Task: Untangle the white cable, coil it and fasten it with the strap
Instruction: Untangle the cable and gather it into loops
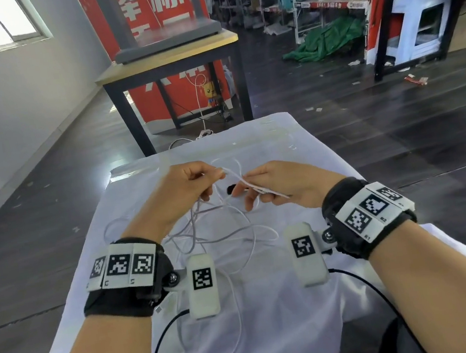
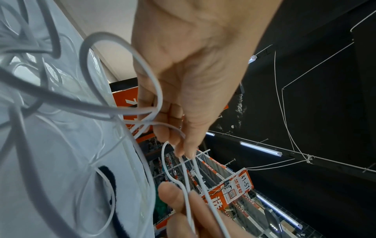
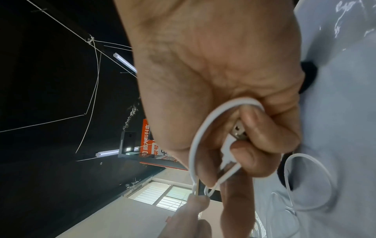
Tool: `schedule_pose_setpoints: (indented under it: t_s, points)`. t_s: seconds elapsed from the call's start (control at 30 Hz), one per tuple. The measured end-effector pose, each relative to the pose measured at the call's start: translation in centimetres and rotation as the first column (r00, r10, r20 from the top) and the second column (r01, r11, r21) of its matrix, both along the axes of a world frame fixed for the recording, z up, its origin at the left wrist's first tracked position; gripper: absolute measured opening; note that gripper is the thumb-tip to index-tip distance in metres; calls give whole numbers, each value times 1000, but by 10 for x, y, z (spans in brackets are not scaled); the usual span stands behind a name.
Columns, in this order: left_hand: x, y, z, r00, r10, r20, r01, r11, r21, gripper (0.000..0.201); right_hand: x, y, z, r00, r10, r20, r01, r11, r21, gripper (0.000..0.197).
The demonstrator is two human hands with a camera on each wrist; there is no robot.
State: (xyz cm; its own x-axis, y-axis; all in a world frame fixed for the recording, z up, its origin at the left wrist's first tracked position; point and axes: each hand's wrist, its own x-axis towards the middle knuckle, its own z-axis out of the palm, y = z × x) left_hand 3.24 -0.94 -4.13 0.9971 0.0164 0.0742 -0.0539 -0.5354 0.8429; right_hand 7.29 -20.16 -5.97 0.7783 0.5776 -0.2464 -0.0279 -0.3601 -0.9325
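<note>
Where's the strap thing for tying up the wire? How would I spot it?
Look at the white-covered table, then just past the right hand. The strap lies flat on the cloth there, partly hidden by fingers. It is the only dark, fuzzy strip among loops of thin white cable.

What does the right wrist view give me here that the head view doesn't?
Only the right wrist view shows the metal USB plug tucked under the curled fingers of the right hand. Only the head view shows the loose tangle spread on the white cloth and both wrists. Both show the white cable pinched between the right hand and left hand, with the black strap lying on the cloth.
</note>
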Motion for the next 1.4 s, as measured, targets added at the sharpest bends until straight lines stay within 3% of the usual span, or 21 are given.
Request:
schedule_pose_setpoints:
  t_s: [0.1, 0.2, 0.27, 0.37, 0.53, 0.7, 0.77, 0.9, 0.97, 1.17, 1.27, 1.4]
  points:
    - [3, 0, -4, 995, 92, 49, -95, 994, 61, 16, 0, -1, 2, 995, 55, -86, -53, 998, 28, 34]
    - [4, 0, -4, 982, 150, 114, -169, 970, 176, 15, -2, -2, 4, 988, 89, -127, -85, 996, 34, 52]
    - [3, 0, -4, 979, 138, 152, -174, 949, 264, 14, -4, -1, 5, 992, 99, -82, -98, 995, 13, 58]
    - [2, 1, -5, 987, 102, 126, -140, 927, 348, 19, -3, 0, 3, 989, 146, -8, -145, 989, 11, 48]
    - [5, 4, -9, 994, 111, -19, -108, 986, 127, 14, -3, -2, -1, 989, 146, 18, -147, 989, 32, 40]
    - [5, 6, -6, 988, 137, 70, -135, 990, -41, 9, -1, -1, -3, 984, 178, -13, -178, 984, -12, 42]
    - [5, 7, -5, 987, 130, 95, -129, 991, -19, 18, -1, -1, -5, 988, 153, -15, -153, 988, -33, 43]
    - [5, 7, -6, 988, 83, 132, -108, 974, 200, 19, -1, -1, -4, 996, 81, -31, -82, 996, -32, 41]
    - [6, 6, -7, 989, 98, 115, -118, 976, 182, 23, -2, -1, -2, 994, 85, -66, -86, 996, -15, 40]
    - [3, -2, 4, 992, 127, -19, -128, 960, -247, 23, -6, -2, 3, 982, 185, -35, -184, 983, 8, 48]
    - [2, -2, 5, 988, 152, -24, -153, 961, -229, 23, -7, -2, 2, 979, 201, -18, -202, 979, -15, 46]
    - [3, -5, 0, 986, 162, 35, -158, 983, -91, 24, -7, 0, -3, 968, 247, 48, -240, 963, -125, 36]
